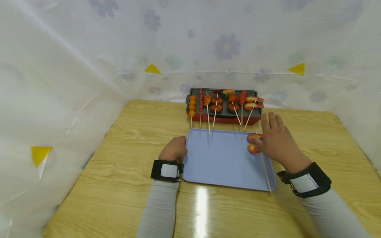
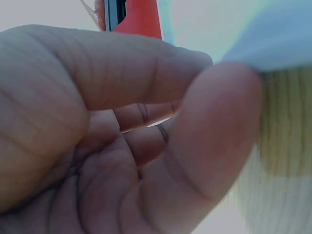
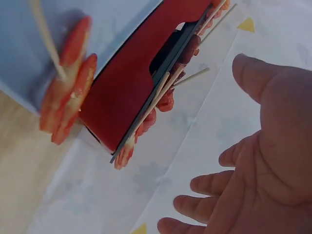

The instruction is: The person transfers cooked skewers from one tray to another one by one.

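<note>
My left hand point(image 1: 174, 148) pinches the left rim of a pale blue rectangular tray point(image 1: 220, 158) between thumb and index finger; in the left wrist view, the thumb point(image 2: 219, 122) and index fingertip meet at the tray's edge. On the tray's right side lies a shrimp skewer point(image 1: 253, 148), its stick pointing toward me past the front rim. Above that side is my right hand point(image 1: 278, 142), fingers straight and spread, partly covering the shrimp in the head view. The right wrist view shows this palm point(image 3: 273, 165) holding nothing, apart from the skewer.
Just behind the tray stands a red and black toy grill point(image 1: 253, 119). Several skewers lie across it, including orange balls point(image 1: 192, 106), a sausage point(image 1: 242, 98) and another shrimp skewer point(image 1: 254, 105); some sticks overhang its front. A flowered sheet point(image 1: 190, 49) surrounds the wooden table point(image 1: 134, 132).
</note>
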`<move>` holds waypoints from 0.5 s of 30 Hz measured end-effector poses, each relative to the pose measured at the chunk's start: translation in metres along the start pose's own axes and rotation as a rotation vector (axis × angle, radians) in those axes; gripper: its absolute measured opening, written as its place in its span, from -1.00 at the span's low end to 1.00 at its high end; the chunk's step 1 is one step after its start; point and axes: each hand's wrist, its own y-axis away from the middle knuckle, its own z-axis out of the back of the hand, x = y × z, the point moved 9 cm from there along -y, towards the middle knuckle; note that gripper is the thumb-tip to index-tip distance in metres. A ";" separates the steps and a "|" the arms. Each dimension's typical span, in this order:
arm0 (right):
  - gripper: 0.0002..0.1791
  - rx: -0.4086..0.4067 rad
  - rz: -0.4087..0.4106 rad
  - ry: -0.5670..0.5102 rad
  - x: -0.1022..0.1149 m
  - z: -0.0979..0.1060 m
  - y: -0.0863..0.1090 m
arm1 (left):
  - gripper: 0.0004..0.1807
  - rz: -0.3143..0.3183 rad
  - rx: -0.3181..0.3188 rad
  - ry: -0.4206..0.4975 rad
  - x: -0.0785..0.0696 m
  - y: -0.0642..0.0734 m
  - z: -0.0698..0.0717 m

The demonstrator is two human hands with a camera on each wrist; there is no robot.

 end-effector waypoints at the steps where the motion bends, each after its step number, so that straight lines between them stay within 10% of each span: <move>1: 0.04 0.017 -0.012 -0.009 0.000 0.001 -0.005 | -0.72 -0.003 -0.001 0.000 0.000 0.000 0.000; 7: -0.05 0.091 -0.089 -0.045 0.003 -0.004 -0.034 | -0.71 0.020 -0.006 0.001 0.005 0.001 0.002; 15: -0.39 -0.035 -0.137 -0.108 -0.020 -0.003 -0.063 | -0.72 -0.010 -0.001 0.012 0.000 -0.001 0.000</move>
